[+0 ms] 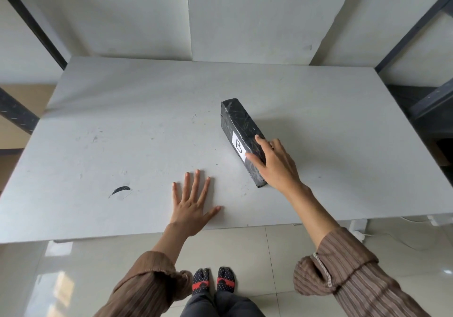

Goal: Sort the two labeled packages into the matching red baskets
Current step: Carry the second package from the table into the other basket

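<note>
A long black wrapped package (237, 123) stands on its narrow side on the white table (122, 133), right of centre, running from far left to near right. A white label marked "B" (238, 146) is on its side face. My right hand (275, 167) wraps over the package's near end, thumb on the labelled side and fingers over the top. My left hand (191, 204) lies flat on the table near the front edge, fingers spread, holding nothing. No second package and no red basket is in view.
A black smear (121, 190) marks the table at front left. Dark metal frame bars (31, 20) rise at the left and at the right (416, 27). White wall panels stand behind the table. Tiled floor and my feet show below the front edge.
</note>
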`<state>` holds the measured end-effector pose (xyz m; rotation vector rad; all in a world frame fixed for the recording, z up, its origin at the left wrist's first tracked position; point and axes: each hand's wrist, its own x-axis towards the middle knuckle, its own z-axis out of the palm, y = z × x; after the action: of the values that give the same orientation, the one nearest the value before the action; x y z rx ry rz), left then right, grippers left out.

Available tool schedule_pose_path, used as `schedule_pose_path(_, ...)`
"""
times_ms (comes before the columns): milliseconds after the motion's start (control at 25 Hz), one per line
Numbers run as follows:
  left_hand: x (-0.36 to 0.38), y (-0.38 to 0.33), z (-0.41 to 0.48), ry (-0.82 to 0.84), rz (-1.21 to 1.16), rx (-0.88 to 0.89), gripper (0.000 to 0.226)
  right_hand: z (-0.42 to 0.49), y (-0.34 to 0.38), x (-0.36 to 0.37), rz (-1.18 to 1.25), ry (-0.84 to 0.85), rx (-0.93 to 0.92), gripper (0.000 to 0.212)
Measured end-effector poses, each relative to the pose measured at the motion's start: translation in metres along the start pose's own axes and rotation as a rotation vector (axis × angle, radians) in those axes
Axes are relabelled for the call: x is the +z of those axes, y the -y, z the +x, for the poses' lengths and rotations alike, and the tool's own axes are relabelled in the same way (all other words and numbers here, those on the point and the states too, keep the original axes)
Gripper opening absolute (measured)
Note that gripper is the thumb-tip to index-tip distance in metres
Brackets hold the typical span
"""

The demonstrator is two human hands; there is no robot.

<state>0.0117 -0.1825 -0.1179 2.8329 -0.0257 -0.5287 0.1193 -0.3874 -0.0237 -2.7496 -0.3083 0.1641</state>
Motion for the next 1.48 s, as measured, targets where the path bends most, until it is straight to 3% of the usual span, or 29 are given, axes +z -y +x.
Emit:
schedule_pose_path(80, 0.000, 0.000, 0.000, 0.000, 0.003, -0.001, 0.080, 0.000, 0.006, 0.006, -0.042, -0.039, 0.000, 0.066)
schedule_pose_path(240, 0.000, 0.001, 0.000, -0.002, 0.014, 0.006, 0.079, 0.003, -0.003, 0.003, 0.117, -0.076, -0.057, 0.055)
schedule_pose_path(600, 0.001, 0.000, 0.000, -0.003, 0.003, -0.003, 0.080, 0.061, -0.019, -0.003, 0.335, 0.226, -0.082, 0.023)
schedule_pose_path(800, 0.000, 0.000, 0.000, 0.008, -0.001, 0.001, 0.078, 0.083, -0.022, 0.013, 0.300, 0.284, 0.009, 0.025)
schedule_pose_path(880, 0.001, 0.001, 0.000, 0.004, 0.003, 0.001, 0.079, 0.081, -0.021, 0.018, 0.252, 0.248, 0.060, 0.026)
schedule_pose_path(960, 0.001, 0.001, 0.000, -0.002, -0.005, 0.000, 0.079, 0.069, -0.016, 0.025, 0.207, 0.106, 0.153, 0.033)
schedule_pose_path(1040, 0.001, 0.000, 0.000, -0.004, -0.007, -0.003, 0.079, 0.048, -0.008, 0.032, 0.208, -0.097, 0.347, 0.051)
schedule_pose_path(1120, 0.002, 0.001, 0.001, -0.004, 0.000, -0.007, 0.079, 0.023, 0.002, 0.041, 0.285, -0.197, 0.557, 0.069)
schedule_pose_path(1240, 0.002, 0.000, 0.001, 0.005, -0.001, -0.010, 0.078, 0.004, 0.021, 0.055, 0.402, -0.139, 0.719, 0.077)
schedule_pose_path(1480, 0.002, 0.000, 0.000, 0.001, -0.003, -0.010, 0.079, 0.018, 0.033, 0.053, 0.518, -0.162, 0.687, 0.067)
